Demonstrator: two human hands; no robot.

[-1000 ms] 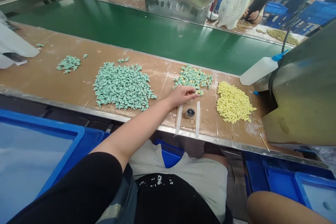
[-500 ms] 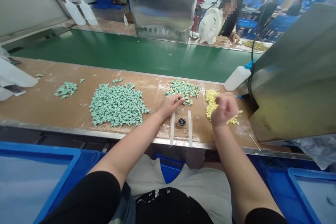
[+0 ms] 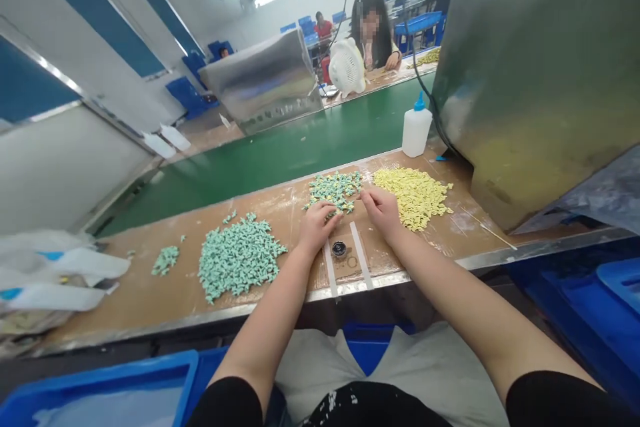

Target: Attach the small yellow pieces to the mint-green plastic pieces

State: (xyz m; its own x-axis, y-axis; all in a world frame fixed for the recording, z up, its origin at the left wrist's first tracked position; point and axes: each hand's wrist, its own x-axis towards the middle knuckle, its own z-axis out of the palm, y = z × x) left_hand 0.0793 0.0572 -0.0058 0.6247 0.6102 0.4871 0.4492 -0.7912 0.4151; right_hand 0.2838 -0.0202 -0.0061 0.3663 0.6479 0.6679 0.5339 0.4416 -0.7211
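My left hand (image 3: 316, 225) is closed, thumb and fingers curled together at the near edge of a pile of green pieces with yellow bits (image 3: 334, 188). What its fingers hold, if anything, is too small to make out. To its right, my right hand (image 3: 382, 211) is pinched shut, its fingertips pointing toward that same pile; anything between them is hidden or too small to name. Just beyond my right hand spreads a heap of small yellow pieces (image 3: 414, 192). A small round dark pot (image 3: 339, 249) sits between two white tape strips, below both hands.
A large heap of green pieces (image 3: 239, 257) lies left, a smaller one (image 3: 165, 259) farther left. A white bottle with blue cap (image 3: 417, 130) stands by the green conveyor belt (image 3: 280, 147). A metal box (image 3: 530, 80) rises at right. A person (image 3: 371, 33) sits across, behind a fan (image 3: 347, 68).
My right hand has moved left, from over the yellow heap to beside the mixed pile, uncovering the yellow pieces. My left hand stays by the mixed pile. The camera view has tilted and turned.
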